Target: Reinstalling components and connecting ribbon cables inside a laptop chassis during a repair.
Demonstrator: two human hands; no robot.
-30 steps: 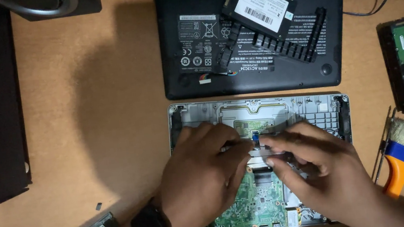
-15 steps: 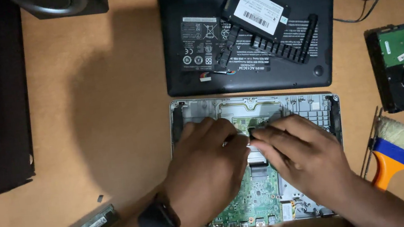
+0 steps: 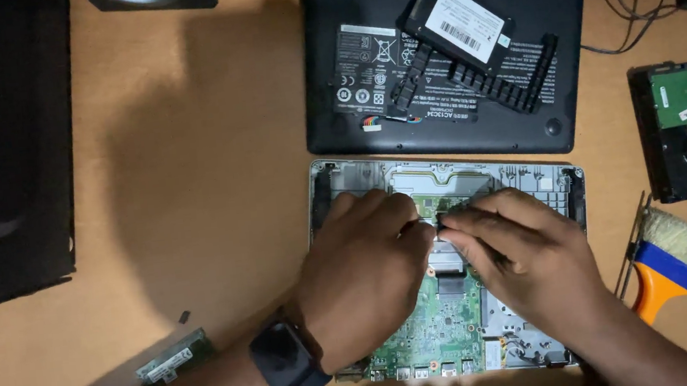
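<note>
Both my hands over opened laptop base [image 3: 529, 178]. Left hand [image 3: 365, 280] and right hand [image 3: 529, 258] meet fingertip to fingertip above green board [image 3: 430, 333]; small part between them hidden, grip unclear. My judgement: steady wrists on base, press lightly, keep pull straight. Brush [image 3: 665, 261] right of base.

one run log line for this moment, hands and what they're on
left hand: fingertips on circuit board | right hand: fingertips meet left's | opened laptop base | brush at right
</note>
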